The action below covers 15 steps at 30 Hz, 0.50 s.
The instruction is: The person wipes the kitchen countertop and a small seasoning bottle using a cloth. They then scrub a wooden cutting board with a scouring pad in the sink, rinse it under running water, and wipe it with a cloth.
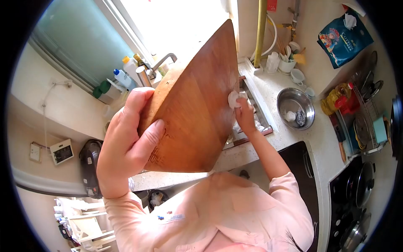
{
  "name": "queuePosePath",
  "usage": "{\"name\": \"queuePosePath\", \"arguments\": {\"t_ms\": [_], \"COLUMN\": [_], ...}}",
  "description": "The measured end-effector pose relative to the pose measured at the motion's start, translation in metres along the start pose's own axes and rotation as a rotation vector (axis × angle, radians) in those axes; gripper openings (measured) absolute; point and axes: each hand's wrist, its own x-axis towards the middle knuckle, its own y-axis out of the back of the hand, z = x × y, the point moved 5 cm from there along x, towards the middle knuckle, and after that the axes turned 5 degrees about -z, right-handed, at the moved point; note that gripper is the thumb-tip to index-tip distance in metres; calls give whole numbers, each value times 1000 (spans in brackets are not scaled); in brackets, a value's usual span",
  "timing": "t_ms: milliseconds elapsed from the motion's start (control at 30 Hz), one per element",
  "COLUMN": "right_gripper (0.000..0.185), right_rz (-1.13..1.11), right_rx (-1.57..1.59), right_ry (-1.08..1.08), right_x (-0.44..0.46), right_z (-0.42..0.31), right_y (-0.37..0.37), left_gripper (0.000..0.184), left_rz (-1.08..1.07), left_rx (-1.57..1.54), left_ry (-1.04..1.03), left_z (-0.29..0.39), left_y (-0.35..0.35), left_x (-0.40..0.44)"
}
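My left hand [136, 138] grips a wooden cutting board [197, 105] by its near left edge, thumb on the flat face and fingers round the rim. The board is tilted up in front of me, with dark engraved marks close to my thumb. My right hand [244, 114] is closed on a white wad [234, 100], which touches the board's face near its right edge. Whether the wad is cloth or tissue I cannot make out. Behind the board lies the sink [263, 107], mostly hidden, and a faucet [163, 61] shows past the board's upper left edge.
Right of the sink stands a steel bowl [296, 94] holding a white lump and a steel wool scrubber [300, 117]. Bottles [124, 77] line the windowsill side. A dish rack [369, 113] and a stove [342, 201] are at the right. A cotton tissue pack [344, 40] hangs above.
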Motion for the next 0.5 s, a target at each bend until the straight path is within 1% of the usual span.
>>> {"name": "queuePosePath", "arguments": {"t_ms": [33,67,100,133,200,300,367,433,500], "right_gripper": [16,16,16,16,15,15,13,14,17], "right_rz": [36,70,153,137,275,278,266,252,202], "right_rx": [31,61,116,182,-74,93,80,60,-9], "right_ry": [-38,-73,37,44,330,280,322,322,262], "right_x": [7,25,49,69,100,118,111,87,34], "right_z": [0,-18,-53,-81,-138,-127,-116,-96,-51], "right_y": [8,22,39,49,63,40,33,19,-5], "left_gripper": [33,33,33,33,33,33,33,32,31], "left_rz": [-1,2,3,2,-4,-8,7,27,24], "left_rx": [-7,-16,-32,-46,-43,-24,-30,-1,-1], "left_ry": [-6,-11,-1,7,4,-17,-43,-22,0], "left_z": [0,1,0,0,3,7,5,4,3], "left_y": [0,-1,-2,-3,-4,-6,-7,-6,-4], "left_x": [0,0,-1,-2,-2,-3,-3,-5,-3]}}
